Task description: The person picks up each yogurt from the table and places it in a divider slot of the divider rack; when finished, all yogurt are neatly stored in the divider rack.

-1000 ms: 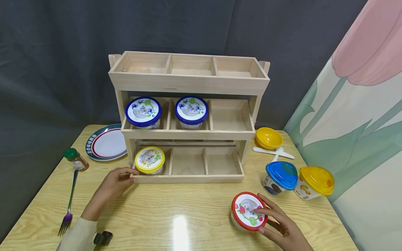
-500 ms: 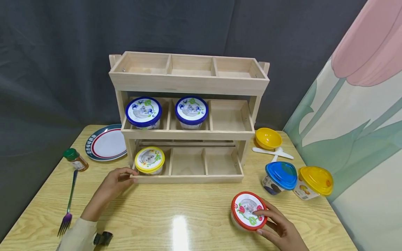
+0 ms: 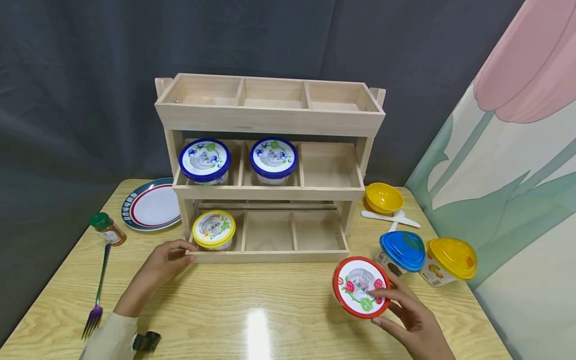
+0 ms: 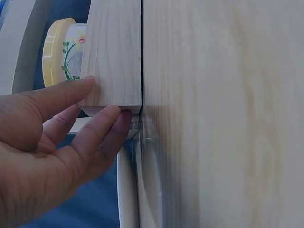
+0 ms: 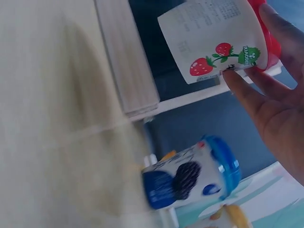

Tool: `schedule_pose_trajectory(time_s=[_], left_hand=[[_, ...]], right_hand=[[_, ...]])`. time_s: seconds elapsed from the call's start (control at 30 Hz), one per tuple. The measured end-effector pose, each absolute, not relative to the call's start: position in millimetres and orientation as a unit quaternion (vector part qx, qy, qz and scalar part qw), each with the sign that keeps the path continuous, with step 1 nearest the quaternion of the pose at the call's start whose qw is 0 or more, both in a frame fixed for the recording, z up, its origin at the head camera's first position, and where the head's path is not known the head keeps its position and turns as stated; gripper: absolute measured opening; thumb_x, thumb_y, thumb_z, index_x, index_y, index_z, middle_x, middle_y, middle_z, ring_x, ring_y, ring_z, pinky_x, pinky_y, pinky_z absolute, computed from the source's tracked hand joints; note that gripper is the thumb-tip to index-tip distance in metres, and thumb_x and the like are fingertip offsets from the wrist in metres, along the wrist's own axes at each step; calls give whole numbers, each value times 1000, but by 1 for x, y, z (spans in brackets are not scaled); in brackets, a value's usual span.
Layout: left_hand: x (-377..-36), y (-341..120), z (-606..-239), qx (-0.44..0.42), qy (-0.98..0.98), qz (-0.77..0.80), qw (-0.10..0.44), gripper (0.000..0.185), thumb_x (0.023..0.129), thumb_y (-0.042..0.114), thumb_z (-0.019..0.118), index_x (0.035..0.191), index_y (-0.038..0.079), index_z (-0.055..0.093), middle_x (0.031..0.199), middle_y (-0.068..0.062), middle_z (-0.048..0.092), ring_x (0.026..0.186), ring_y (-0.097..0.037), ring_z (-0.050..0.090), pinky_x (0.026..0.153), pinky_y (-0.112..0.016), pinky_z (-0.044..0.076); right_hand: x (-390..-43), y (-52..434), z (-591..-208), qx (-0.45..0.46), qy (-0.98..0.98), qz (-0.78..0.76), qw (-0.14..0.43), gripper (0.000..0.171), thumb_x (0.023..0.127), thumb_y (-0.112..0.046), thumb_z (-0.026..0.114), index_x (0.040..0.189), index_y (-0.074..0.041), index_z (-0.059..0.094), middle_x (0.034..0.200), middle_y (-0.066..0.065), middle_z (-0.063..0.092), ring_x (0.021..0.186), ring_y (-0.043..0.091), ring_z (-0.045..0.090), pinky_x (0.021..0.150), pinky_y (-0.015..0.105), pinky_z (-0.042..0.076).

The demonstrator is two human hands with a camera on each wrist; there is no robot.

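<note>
My right hand (image 3: 407,312) grips a red-lidded strawberry yogurt cup (image 3: 361,286) and holds it tilted just above the table, in front of the wooden rack's right end. The right wrist view shows the cup's white side (image 5: 216,40) with fingers curled round it. My left hand (image 3: 164,260) holds the front left corner of the three-tier wooden rack (image 3: 270,120); thumb and fingers pinch that corner (image 4: 111,61). A yellow-lidded cup (image 3: 214,229) sits in the bottom left compartment. Two blue-lidded cups (image 3: 204,160) (image 3: 273,158) fill the middle tier's left and centre compartments.
A blue-lidded cup (image 3: 402,251) and a yellow-lidded cup (image 3: 451,260) stand at the right. Behind them are a yellow bowl (image 3: 384,198) and white spoons (image 3: 390,218). A plate (image 3: 150,205), spice jar (image 3: 107,229) and fork (image 3: 99,295) lie at the left.
My right hand has lifted the red-lidded cup off the table and tilted it, moving it slightly away from me. The left hand has stayed on the rack corner.
</note>
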State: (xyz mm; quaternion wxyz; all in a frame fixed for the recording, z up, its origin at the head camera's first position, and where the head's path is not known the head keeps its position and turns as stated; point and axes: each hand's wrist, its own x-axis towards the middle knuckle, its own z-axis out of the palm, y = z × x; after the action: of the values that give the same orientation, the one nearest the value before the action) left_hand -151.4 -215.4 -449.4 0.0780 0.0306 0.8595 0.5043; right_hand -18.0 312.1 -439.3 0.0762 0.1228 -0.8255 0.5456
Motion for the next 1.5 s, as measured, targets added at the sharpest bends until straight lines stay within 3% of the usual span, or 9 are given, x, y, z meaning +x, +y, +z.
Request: schedule_pose_trajectory(time_s=[0.3,0.57,0.8,0.97,1.3,1.5], left_hand=[[-153,-218,-451,34,857,509,73,20,106,1,68,122,-10,69,145,-34,55,125,-47,64,83,-26,54],[-152,-218,-446,39,862,500,71,19,106,7,70,121,-6,71,139,-29,60,122,-43,65,90,-34,53],[-153,-220,-448,41,863,497,79,19,107,5,68,122,-7,70,141,-30,58,124,-46,63,93,-38,54],[-151,-220,-449,39,861,501,83,20,107,6,69,123,-6,70,141,-29,60,121,-41,66,92,-37,52],[-154,-220,-448,37,867,490,85,17,107,3,68,121,-4,72,144,-31,56,131,-53,58,100,-50,55],[-154,-217,-448,55,865,494,71,15,106,-1,68,119,-7,72,138,-30,60,132,-52,56,105,-58,53]], right_hand=[[-25,302,-402,200,-796,559,112,55,82,28,77,130,3,71,172,0,39,144,6,45,97,20,56],[-38,294,-378,219,-776,573,147,54,80,32,74,129,8,70,173,10,36,147,14,44,101,21,54],[-54,293,-361,308,-717,602,168,51,82,28,77,130,15,67,172,20,35,145,25,46,102,21,55],[-68,289,-341,318,-713,601,170,46,86,21,79,130,16,67,172,20,34,148,27,43,105,23,53],[-110,275,-306,358,-663,627,198,46,92,4,82,128,23,62,172,25,33,152,38,38,109,30,51],[-134,270,-304,322,-664,646,195,43,90,26,71,132,20,63,172,21,33,154,38,34,109,29,51]])
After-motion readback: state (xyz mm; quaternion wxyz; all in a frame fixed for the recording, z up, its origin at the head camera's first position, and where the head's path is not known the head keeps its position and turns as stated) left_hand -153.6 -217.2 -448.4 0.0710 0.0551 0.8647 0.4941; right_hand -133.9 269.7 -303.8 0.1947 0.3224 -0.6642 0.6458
